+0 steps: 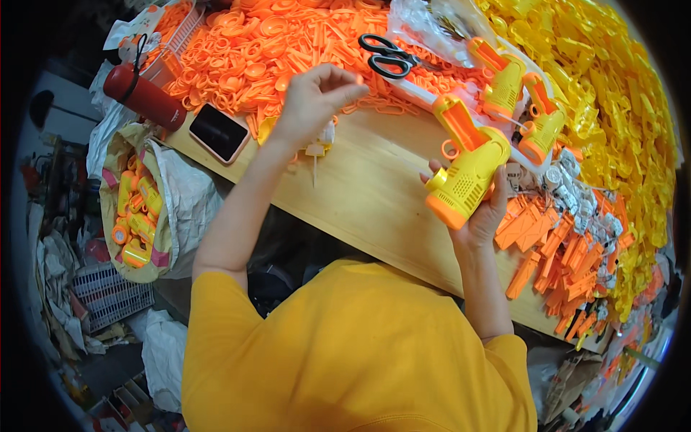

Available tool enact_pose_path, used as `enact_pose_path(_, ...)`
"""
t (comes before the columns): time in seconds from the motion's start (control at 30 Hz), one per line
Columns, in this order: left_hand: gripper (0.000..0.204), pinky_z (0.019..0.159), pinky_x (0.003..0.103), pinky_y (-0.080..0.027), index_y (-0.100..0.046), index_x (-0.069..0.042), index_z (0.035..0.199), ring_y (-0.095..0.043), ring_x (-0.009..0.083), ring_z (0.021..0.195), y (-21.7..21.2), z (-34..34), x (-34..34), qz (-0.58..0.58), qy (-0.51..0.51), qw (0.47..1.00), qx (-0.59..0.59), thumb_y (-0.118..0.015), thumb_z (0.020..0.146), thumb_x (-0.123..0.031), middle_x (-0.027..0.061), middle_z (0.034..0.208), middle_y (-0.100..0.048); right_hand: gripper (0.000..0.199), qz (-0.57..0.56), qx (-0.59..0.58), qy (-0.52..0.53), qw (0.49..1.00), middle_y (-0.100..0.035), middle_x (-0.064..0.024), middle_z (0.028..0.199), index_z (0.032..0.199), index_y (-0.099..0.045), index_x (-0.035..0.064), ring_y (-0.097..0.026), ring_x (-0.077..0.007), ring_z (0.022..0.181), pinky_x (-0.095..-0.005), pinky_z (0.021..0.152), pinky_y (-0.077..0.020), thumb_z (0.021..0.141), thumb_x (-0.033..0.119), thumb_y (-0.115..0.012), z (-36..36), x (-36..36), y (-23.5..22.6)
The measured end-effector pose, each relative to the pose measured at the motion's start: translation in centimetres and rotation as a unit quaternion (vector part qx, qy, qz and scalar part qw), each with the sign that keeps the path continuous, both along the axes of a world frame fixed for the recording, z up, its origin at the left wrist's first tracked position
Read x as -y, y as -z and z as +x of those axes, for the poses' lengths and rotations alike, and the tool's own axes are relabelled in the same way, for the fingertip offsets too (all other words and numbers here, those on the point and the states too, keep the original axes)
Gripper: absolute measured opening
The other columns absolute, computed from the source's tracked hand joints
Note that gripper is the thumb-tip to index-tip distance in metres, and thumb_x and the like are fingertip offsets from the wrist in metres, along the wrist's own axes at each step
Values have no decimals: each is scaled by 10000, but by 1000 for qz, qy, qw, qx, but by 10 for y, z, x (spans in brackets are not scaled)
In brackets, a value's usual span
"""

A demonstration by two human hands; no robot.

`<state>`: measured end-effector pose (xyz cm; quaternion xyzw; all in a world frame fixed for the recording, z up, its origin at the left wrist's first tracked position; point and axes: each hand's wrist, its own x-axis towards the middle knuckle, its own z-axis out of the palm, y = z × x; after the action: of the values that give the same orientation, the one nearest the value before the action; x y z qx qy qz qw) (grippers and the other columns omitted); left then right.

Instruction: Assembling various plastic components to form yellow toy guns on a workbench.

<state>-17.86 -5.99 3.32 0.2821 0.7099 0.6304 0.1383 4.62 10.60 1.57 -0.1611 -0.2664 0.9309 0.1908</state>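
Observation:
My right hand [484, 216] is closed round a yellow and orange plastic toy body [468, 173], holding it tilted above the table's right part. An open orange trough rises from its upper end, and an orange ring sticks out at its side. Over the near edge of a heap of small orange plastic parts [266, 54], my left hand [320, 101] is raised with thumb and fingers pinched together. Whatever is between those fingertips is too small to make out. Below that wrist lies a yellow piece with a white part [315, 150], partly hidden by my arm.
Black-handled scissors [389, 56] lie by the orange heap. Two similar toy bodies [543, 122] rest in a white tray. Yellow shells [604, 86] pile up at right, above orange pieces with wires [568, 252]. A phone [219, 133], red bottle [144, 97] and sack of toys [162, 194] are left.

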Motion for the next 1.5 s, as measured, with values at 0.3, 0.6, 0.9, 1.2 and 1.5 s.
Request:
enact_pose_path(0.3,252,731,303,-562,-575,-30,1135,-655,165,856,34,79,-14,190,70,891,407,-622,928,-164,98,1011,-651,609,6,14,44,999,-559,-153,1199,1315,-446,99,-563,-434,1088,-657,951,-412,852,449,-631,-5,0,-7)
enact_pose_path(0.6,359,830,300,-533,-518,-19,1267,-647,153,931,13,124,-36,168,132,912,349,-605,933,-119,99,1046,-661,622,59,-19,21,998,-585,-184,1149,1299,-434,18,-602,-330,1067,-498,918,-513,843,395,-625,-7,5,-8)
enact_pose_path(0.9,701,965,327,-467,-407,45,1331,-566,194,1108,27,165,-42,192,85,978,-9,-792,775,-140,135,1263,-528,582,110,14,67,992,-615,-174,1087,1248,-466,-8,-630,-277,983,-415,879,-530,848,386,-616,-8,3,-4)
enact_pose_path(1.2,765,1059,361,-363,-240,0,1343,-427,241,1237,29,179,-49,207,98,967,111,-719,748,41,155,1313,-369,508,225,13,138,965,-609,-138,988,1206,-447,7,-655,-233,851,-363,755,-571,814,246,-664,-16,7,-13)
enact_pose_path(1.5,733,1047,357,-361,-254,-9,1336,-445,221,1203,11,160,-84,243,125,961,47,-702,757,16,141,1288,-398,421,191,-86,169,963,-591,-102,1047,1212,-444,23,-622,-160,900,-288,754,-539,872,160,-652,-26,-17,-34)
